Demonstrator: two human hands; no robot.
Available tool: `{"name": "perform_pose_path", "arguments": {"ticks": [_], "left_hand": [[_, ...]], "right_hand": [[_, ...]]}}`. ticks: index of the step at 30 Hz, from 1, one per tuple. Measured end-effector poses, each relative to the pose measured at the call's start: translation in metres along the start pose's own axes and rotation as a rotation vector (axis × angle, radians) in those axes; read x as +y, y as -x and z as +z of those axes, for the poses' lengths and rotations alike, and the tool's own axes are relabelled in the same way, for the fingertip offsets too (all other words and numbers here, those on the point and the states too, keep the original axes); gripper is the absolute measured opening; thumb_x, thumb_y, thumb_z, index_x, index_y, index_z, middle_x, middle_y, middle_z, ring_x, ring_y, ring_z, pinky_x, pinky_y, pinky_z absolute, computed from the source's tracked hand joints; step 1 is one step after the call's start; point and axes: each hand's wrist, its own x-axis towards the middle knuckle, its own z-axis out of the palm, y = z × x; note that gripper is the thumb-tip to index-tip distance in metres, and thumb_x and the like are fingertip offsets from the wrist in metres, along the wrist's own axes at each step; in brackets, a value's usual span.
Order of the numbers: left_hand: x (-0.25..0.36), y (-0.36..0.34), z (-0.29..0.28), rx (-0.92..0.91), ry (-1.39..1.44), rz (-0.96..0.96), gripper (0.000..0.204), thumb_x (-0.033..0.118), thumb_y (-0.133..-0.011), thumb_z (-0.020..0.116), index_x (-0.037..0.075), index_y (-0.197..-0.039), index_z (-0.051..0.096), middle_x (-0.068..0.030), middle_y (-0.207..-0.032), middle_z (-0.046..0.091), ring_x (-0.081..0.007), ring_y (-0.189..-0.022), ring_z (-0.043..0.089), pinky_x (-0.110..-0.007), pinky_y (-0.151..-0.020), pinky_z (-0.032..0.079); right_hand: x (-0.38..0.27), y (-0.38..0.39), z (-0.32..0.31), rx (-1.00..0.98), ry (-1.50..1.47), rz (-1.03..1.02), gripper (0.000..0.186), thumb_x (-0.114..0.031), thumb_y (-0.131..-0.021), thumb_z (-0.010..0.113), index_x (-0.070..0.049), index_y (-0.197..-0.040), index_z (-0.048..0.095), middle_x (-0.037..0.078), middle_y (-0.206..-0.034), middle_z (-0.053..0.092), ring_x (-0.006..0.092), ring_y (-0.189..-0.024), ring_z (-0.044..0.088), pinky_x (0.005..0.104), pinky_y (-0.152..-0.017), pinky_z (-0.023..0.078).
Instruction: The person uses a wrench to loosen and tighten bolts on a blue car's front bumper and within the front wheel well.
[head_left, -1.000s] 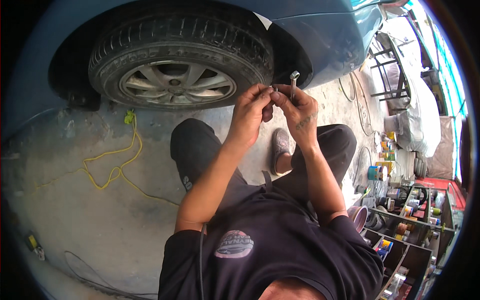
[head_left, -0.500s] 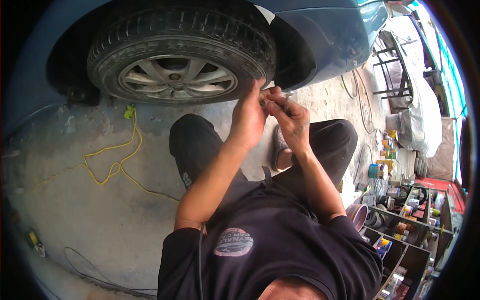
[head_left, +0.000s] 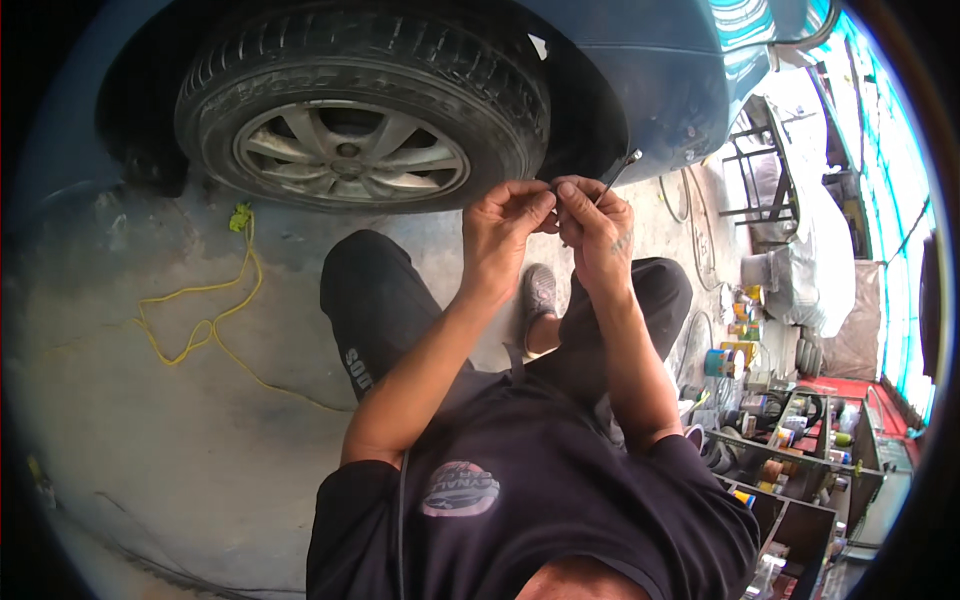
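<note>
Thumbs and fingertips meet in front of the car's front-facing black tyre [head_left: 490, 110] with its silver alloy wheel [head_left: 350, 150]. My left hand [head_left: 505, 240] pinches a small dark piece [head_left: 556, 192], too small to name. My right hand [head_left: 598, 230] grips a slim metal wrench [head_left: 627, 165], its head poking up and rightward past my fingers, while its thumb presses at the same small piece. The dark wheel arch [head_left: 590, 100] of the blue car body [head_left: 670, 60] is just behind my hands.
A yellow cord [head_left: 205, 325] lies on the concrete floor [head_left: 160, 420] at left, beside my bent left leg [head_left: 370, 300]. At right stand a metal frame [head_left: 760, 200], a covered bulky object [head_left: 815, 290], paint cans [head_left: 725, 360] and a compartmented shelf [head_left: 800, 455] of supplies.
The wrench has gone from upright to tilted rightward. My left fingers, raised toward the tyre half a second ago, have come down into a pinch. The view has shifted slightly.
</note>
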Motion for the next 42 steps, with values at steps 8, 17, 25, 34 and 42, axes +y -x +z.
{"name": "perform_pose_path", "arguments": {"ticks": [8,17,25,34,42], "left_hand": [[0.005,-0.012,0.038,0.037,-0.011,0.221,0.013,0.003,-0.092,0.072,-0.002,-0.105,0.069,-0.0075,-0.098,0.072,-0.0121,-0.089,0.068,-0.026,-0.083,0.055],[0.042,-0.057,0.061,0.001,0.121,0.354,0.012,0.004,-0.098,0.066,-0.003,-0.107,0.063,-0.0098,-0.094,0.071,-0.0130,-0.083,0.069,-0.026,-0.078,0.058],[0.048,-0.071,0.069,-0.053,0.132,0.321,0.008,0.004,-0.095,0.069,-0.002,-0.100,0.067,-0.0087,-0.088,0.073,-0.0118,-0.081,0.071,-0.025,-0.075,0.058],[0.046,-0.078,0.065,-0.091,0.124,0.334,0.004,0.001,-0.093,0.069,-0.001,-0.096,0.067,-0.0072,-0.083,0.074,-0.0103,-0.078,0.070,-0.025,-0.072,0.056],[0.046,-0.087,0.061,-0.120,0.073,0.390,0.002,0.001,-0.093,0.068,0.000,-0.094,0.067,-0.0063,-0.079,0.072,-0.0103,-0.075,0.069,-0.025,-0.068,0.054]], "right_hand": [[-0.023,-0.007,0.004,0.034,0.052,-0.181,0.016,-0.009,-0.099,0.066,0.004,-0.107,0.070,-0.001,-0.070,0.060,0.0014,-0.050,0.039,0.0191,-0.044,0.025],[-0.076,-0.013,0.006,0.286,0.481,-0.728,0.025,-0.004,-0.096,0.063,0.005,-0.119,0.065,0.003,-0.074,0.061,0.0027,-0.060,0.048,0.0177,-0.051,0.032],[-0.087,-0.042,0.006,0.268,0.580,-0.790,0.015,-0.004,-0.094,0.068,0.000,-0.105,0.058,0.003,-0.074,0.062,0.0041,-0.060,0.050,0.0179,-0.049,0.031],[-0.085,-0.044,0.011,0.327,0.657,-0.812,0.012,-0.005,-0.096,0.066,-0.002,-0.098,0.056,0.003,-0.072,0.060,0.0034,-0.058,0.047,0.0184,-0.046,0.028],[-0.087,-0.044,0.011,0.319,0.694,-0.801,0.012,-0.006,-0.097,0.066,-0.001,-0.100,0.056,0.005,-0.071,0.060,0.0046,-0.057,0.048,0.0184,-0.047,0.030]]}}
